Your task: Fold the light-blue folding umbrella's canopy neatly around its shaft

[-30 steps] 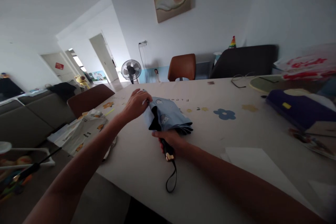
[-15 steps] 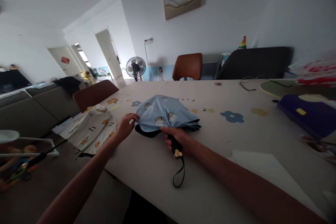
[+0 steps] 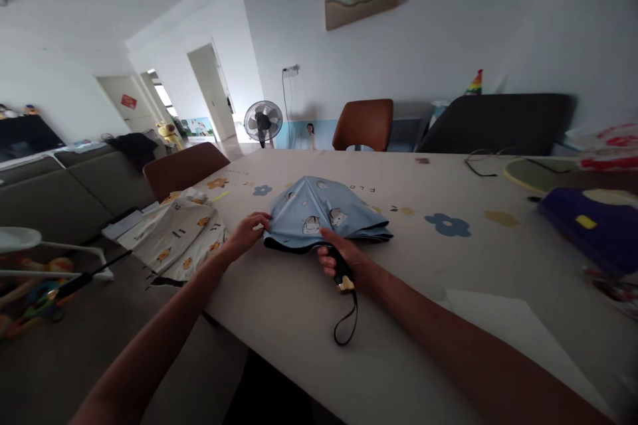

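A light blue umbrella with cartoon animal prints and a dark underside lies partly folded on the table. Its black handle, with a gold-coloured end and a wrist strap, points toward me. My right hand is wrapped round that handle, thumb against the canopy's edge. At the canopy's left side, my left hand pinches the fabric rim between thumb and fingers. A second umbrella, cream with orange and yellow prints, rests at the table's left edge, its dark shaft sticking out beyond it.
The pale table has printed flowers. On its right lie white paper, a dark purple-blue object and glasses. Brown chairs and a black chair stand around it. A fan is farther back.
The view has shifted slightly, so the scene sits a little further right. Both hands keep their hold on the blue umbrella, and its left rim looks a bit flatter.
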Available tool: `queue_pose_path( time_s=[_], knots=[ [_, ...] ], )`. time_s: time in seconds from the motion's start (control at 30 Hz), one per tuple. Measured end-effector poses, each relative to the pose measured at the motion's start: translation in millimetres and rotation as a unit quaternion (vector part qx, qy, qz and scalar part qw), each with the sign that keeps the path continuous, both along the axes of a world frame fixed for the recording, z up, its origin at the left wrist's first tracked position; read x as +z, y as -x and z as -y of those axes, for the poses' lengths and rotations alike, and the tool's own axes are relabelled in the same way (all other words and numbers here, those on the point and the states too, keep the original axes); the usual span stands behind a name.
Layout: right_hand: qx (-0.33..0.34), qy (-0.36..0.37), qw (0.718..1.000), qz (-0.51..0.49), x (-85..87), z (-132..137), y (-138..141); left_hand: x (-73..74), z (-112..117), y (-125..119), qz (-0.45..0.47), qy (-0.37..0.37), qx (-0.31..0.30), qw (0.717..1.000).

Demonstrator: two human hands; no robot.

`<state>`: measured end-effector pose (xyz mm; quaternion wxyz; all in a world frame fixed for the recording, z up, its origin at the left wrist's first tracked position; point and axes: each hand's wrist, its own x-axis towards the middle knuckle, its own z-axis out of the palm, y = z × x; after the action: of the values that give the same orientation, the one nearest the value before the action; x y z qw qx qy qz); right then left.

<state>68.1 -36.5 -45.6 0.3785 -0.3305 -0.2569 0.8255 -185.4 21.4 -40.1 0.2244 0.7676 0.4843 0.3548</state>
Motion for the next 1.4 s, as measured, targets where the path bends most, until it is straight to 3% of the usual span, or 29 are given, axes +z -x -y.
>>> queue_pose_path(
  time_s=[0.23, 0.33, 0.53, 0.6, 0.7, 0.8, 0.9, 0.97, 1.23, 1.4],
  knots=[
    [-0.014, 0.011, 1.000, 0.021, 5.7, 2.7, 2.9, -9.5, -5.2, 5.6, 0.097, 0.083, 0.002, 0.992],
    [-0.030, -0.002, 0.999, 0.032, 9.1, 6.4, 4.4, -8.9, -5.4, 6.0, 0.077, 0.083, 0.009, 0.994],
    [0.006, -0.022, 0.996, 0.092, 4.7, 8.9, 3.8, 4.1, 11.3, -19.5, 0.068, -0.074, 0.117, 0.988],
    [-0.028, -0.027, 0.995, 0.094, 2.8, 8.5, 3.4, 9.6, 17.2, -37.6, 0.081, -0.135, 0.113, 0.981],
    [0.016, -0.027, 0.993, 0.111, 1.8, 9.4, 2.9, 21.1, 10.8, -60.6, 0.074, -0.179, 0.116, 0.974],
    [0.047, -0.049, 0.991, 0.119, 2.2, 12.3, 2.1, 33.9, -16.4, -67.6, 0.116, -0.085, 0.212, 0.967],
    [0.072, -0.068, 0.988, 0.117, 2.3, 14.4, 0.8, 38.9, -46.2, -63.5, 0.142, 0.067, 0.205, 0.966],
    [0.090, -0.078, 0.987, 0.109, 1.9, 14.5, -0.4, 35.5, -58.8, -60.4, 0.180, 0.117, 0.211, 0.954],
    [0.101, -0.062, 0.988, 0.102, 1.2, 10.8, -0.8, 4.9, -72.5, -49.7, 0.311, 0.120, 0.256, 0.907],
    [0.097, -0.057, 0.987, 0.113, 0.0, 9.4, 1.3, 2.6, -72.9, -40.3, 0.311, 0.117, 0.275, 0.902]
  ],
)
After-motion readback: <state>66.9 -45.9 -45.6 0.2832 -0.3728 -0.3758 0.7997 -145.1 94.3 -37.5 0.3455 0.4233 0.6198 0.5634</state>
